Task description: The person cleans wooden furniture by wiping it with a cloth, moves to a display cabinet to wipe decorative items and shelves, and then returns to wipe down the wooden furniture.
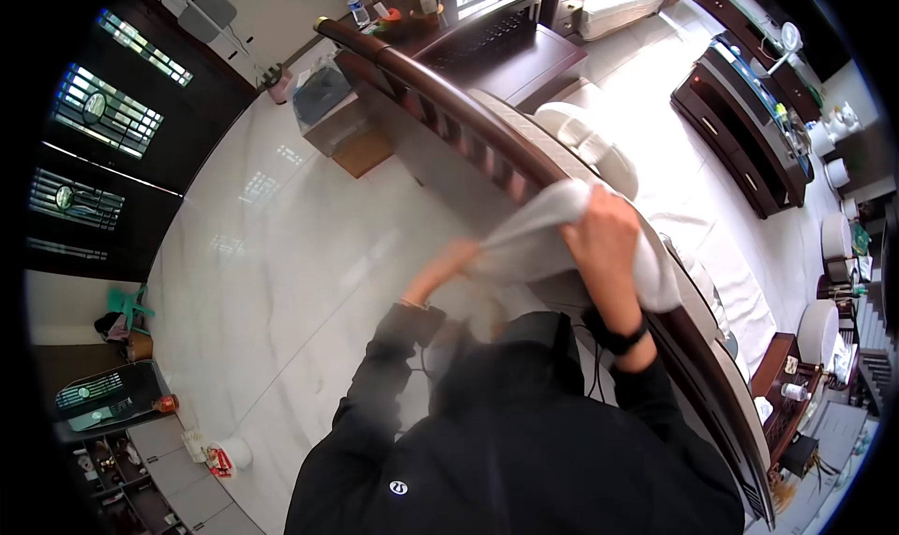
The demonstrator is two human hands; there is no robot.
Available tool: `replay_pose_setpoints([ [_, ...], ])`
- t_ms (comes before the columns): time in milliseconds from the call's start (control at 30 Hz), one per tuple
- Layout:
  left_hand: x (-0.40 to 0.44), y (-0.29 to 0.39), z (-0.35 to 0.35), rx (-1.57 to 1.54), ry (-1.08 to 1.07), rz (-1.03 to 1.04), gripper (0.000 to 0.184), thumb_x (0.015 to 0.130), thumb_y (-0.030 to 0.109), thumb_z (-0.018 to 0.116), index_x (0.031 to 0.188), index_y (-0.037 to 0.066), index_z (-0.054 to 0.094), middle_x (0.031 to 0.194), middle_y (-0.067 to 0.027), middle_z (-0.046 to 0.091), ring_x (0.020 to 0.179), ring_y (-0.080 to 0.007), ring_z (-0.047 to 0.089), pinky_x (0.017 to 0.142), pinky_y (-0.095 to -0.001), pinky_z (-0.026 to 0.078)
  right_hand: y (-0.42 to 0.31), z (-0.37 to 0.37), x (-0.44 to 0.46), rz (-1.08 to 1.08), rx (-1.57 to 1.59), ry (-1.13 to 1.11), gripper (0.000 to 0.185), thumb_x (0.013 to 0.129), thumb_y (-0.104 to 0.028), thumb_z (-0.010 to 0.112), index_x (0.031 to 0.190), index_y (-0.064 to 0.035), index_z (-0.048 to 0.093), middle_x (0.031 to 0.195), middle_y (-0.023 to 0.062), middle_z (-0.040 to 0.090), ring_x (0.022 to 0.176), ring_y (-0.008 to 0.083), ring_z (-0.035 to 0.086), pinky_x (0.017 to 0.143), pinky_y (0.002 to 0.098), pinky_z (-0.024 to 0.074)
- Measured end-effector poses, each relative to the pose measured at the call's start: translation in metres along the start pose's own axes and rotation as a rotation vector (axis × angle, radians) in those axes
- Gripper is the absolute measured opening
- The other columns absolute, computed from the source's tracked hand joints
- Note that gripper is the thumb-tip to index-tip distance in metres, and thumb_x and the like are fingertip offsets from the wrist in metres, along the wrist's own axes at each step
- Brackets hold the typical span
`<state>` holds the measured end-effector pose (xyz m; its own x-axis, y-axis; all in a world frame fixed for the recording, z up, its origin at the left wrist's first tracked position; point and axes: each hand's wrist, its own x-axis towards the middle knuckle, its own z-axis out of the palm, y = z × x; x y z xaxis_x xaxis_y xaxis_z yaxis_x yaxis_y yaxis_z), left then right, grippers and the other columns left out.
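Note:
A pale grey-white cloth [534,231] stretches between my two hands over the dark wooden back rail [468,123] of a sofa. My right hand [604,235], with a black band at the wrist, is closed on the cloth at the rail. Part of the cloth hangs down beyond that hand. My left hand [448,268] is out to the left above the floor, its fingers closed at the cloth's other end. Motion blurs the left hand and that end of the cloth.
The sofa's long back runs diagonally past my right side, with white cushions [590,142] on its seat. Cardboard boxes [342,128] stand on the tiled floor [281,245] ahead left. A TV cabinet [740,128] is at the far right. A white bucket [229,455] sits lower left.

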<state>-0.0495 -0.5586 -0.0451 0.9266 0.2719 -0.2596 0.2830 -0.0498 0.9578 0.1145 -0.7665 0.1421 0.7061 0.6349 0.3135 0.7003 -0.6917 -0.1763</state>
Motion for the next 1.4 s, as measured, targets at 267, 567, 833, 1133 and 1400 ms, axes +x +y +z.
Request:
replay_pose_setpoints([
  [267, 0.076, -0.019, -0.199, -0.019, 0.200, 0.032, 0.043, 0.094, 0.031, 0.044, 0.074, -0.003, 0.060, 0.064, -0.0081, 0.062, 0.056, -0.0171, 0.057, 0.056, -0.0307, 0.044, -0.148, 0.113, 0.207, -0.069, 0.100, 0.062, 0.033, 0.066, -0.008, 0.072, 0.094, 0.0009, 0.056, 0.085, 0.0177, 0.066, 0.084, 0.0288, 0.066, 0.074, 0.0352, 0.0533],
  [567, 0.188, -0.015, -0.471, 0.227, 0.066, 0.166, 0.038, 0.098, 0.030, 0.045, 0.080, 0.000, 0.058, 0.066, -0.0094, 0.059, 0.053, -0.0184, 0.056, 0.050, -0.0304, 0.043, -0.306, 0.204, 0.387, -0.055, 0.210, 0.249, 0.041, 0.062, -0.007, 0.072, 0.099, 0.0015, 0.057, 0.092, 0.0155, 0.062, 0.094, 0.0299, 0.061, 0.076, 0.0362, 0.0511],
  [833, 0.280, -0.018, -0.621, 0.182, 0.107, 0.156, 0.045, 0.100, 0.033, 0.041, 0.078, 0.000, 0.063, 0.060, -0.0063, 0.061, 0.051, -0.0127, 0.055, 0.046, -0.0271, 0.039, -0.385, 0.272, 0.513, 0.026, 0.355, 0.163, 0.018, 0.064, -0.004, 0.064, 0.081, 0.0030, 0.064, 0.080, 0.0206, 0.066, 0.082, 0.0367, 0.066, 0.077, 0.0432, 0.0527],
  [1133, 0.352, -0.070, -0.593, 0.568, -0.105, 0.364, 0.042, 0.066, -0.009, 0.068, 0.107, -0.001, 0.062, 0.099, -0.0165, 0.069, 0.071, -0.0215, 0.066, 0.061, -0.0359, 0.053, -0.404, 0.294, 0.538, -0.018, 0.266, 0.161, 0.021, 0.066, -0.007, 0.065, 0.085, 0.0000, 0.065, 0.081, 0.0176, 0.067, 0.084, 0.0314, 0.067, 0.072, 0.0386, 0.0530],
  [1400, 0.282, -0.043, -0.517, 0.176, -0.035, -0.229, 0.050, 0.104, 0.039, 0.041, 0.105, -0.006, 0.063, 0.081, -0.0149, 0.067, 0.063, -0.0207, 0.069, 0.055, -0.0327, 0.057, -0.383, 0.285, 0.448, -0.206, 0.064, 0.515, 0.055, 0.078, -0.016, 0.062, 0.129, 0.0001, 0.054, 0.108, 0.0108, 0.063, 0.106, 0.0245, 0.059, 0.093, 0.0313, 0.0442],
])
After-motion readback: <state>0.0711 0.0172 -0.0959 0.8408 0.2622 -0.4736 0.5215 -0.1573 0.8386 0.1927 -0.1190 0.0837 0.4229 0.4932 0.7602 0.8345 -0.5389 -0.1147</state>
